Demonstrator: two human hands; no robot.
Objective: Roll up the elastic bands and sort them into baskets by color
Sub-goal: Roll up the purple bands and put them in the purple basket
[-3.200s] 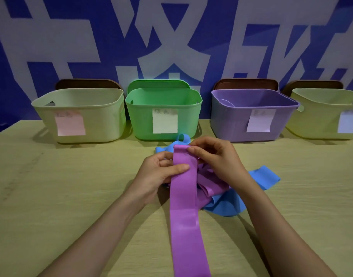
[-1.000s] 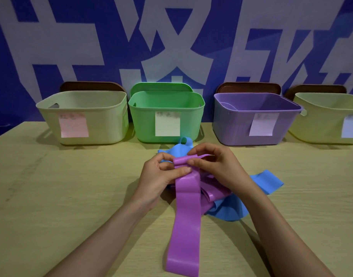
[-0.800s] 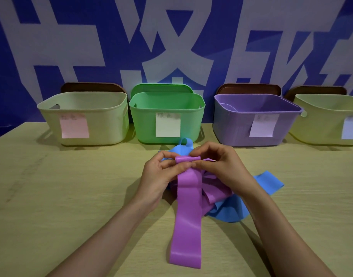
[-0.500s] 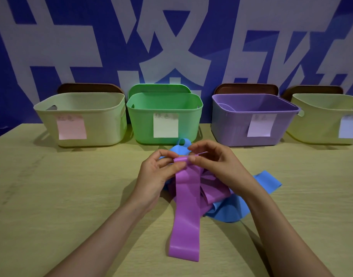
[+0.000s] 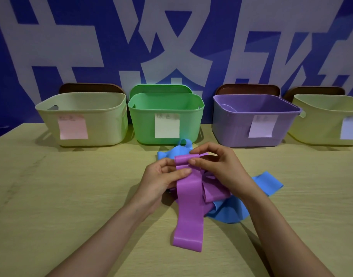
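- Purple band (image 5: 188, 206) mid-table: rolled end on top, tail trailing to 6 o'clock over the blue band (image 5: 227, 213).
- Left hand (image 5: 161, 178) and right hand (image 5: 217, 166) both pinch the roll, fingers curled on it.
- Keep edges flush and turns tight, or it'll cone.
- Purple basket (image 5: 231, 132) at 1 o'clock; the path looks open.

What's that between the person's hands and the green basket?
In the head view, a crumpled blue band lies on the table between the green basket and the left hand and right hand holding the purple band.
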